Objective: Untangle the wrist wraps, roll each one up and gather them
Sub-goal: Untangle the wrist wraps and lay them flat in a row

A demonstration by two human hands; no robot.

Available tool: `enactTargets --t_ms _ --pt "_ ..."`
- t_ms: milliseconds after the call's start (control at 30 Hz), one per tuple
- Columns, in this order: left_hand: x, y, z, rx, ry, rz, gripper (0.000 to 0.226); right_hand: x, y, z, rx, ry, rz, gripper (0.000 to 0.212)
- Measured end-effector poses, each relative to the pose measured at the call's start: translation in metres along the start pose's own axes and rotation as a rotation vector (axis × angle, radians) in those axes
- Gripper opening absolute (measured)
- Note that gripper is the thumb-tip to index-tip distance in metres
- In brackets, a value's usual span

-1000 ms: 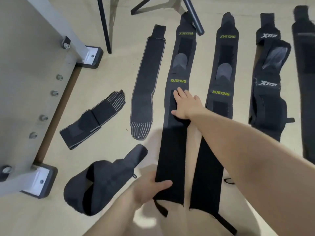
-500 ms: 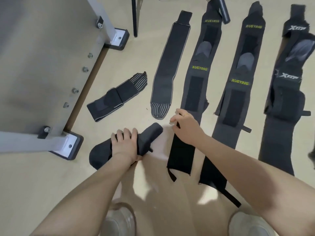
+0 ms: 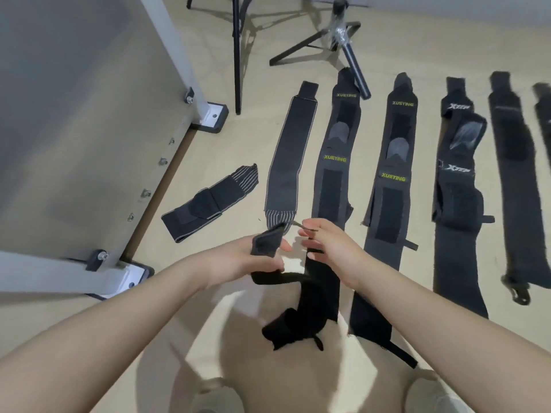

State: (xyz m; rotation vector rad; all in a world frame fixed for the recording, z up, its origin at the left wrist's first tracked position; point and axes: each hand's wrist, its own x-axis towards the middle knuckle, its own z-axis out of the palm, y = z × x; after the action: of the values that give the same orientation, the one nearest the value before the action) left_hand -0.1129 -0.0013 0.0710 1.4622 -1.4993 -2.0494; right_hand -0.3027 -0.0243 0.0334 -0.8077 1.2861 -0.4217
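Head view: black wrap (image 3: 269, 257) now off floor in left hand (image 3: 238, 260), right hand (image 3: 328, 248) seemingly pinching nothing.

Wraps, nine in view. Two marked XUEYING (image 3: 335, 180) (image 3: 392, 186). One marked XTEP (image 3: 456, 186). Two plain, at the right edge (image 3: 515, 180) (image 3: 544, 114). Two grey-striped: one flat (image 3: 287, 162), one folded (image 3: 208, 204). One tangled, held up (image 3: 286, 296). Hands, two (image 3: 247, 263) (image 3: 331, 248). Tripods, two (image 3: 337, 46) (image 3: 237, 55).
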Motion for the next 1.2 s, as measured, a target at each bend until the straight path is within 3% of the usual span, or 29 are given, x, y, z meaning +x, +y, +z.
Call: enactTargets --t_ms 133,267,333,467,567,633,733,967,1067,1200 --pt "-0.019 0.005 0.000 -0.208 0.029 0.046 0.038 -0.021 -0.008 0.005 0.230 -0.234 -0.019 0.042" --pt "-0.023 -0.007 0.002 -0.252 0.093 0.065 0.035 -0.034 -0.023 0.020 0.178 -0.342 -0.045 0.043" --pt "-0.026 -0.008 0.002 -0.234 0.177 0.063 0.046 -0.033 -0.025 0.027 0.128 -0.316 -0.053 0.031" --pt "-0.032 -0.002 0.004 -0.164 0.594 0.098 0.048 -0.034 -0.033 0.045 0.257 -0.213 -0.120 0.014" --pt "-0.036 -0.002 0.009 -0.112 0.794 0.185 0.030 -0.031 -0.046 0.049 -0.039 -0.006 -0.383 0.007" --pt "-0.040 0.003 0.016 -0.296 0.682 0.256 0.017 -0.028 -0.056 0.048 -0.137 0.068 -0.485 0.008" --pt "-0.039 0.009 0.026 -0.501 0.515 0.346 0.028 -0.032 -0.069 0.044 -0.128 0.073 -0.494 0.015" --pt "-0.026 0.014 0.029 -0.489 0.526 0.421 0.025 -0.038 -0.076 0.021 0.109 -0.224 -0.272 0.018" --pt "-0.023 0.011 0.027 -0.445 0.481 0.392 0.027 -0.034 -0.079 0.009 0.241 -0.227 -0.191 0.020" --pt "-0.019 0.009 0.030 -0.530 0.449 0.294 0.023 -0.025 -0.068 0.006 0.190 -0.163 -0.171 0.015"
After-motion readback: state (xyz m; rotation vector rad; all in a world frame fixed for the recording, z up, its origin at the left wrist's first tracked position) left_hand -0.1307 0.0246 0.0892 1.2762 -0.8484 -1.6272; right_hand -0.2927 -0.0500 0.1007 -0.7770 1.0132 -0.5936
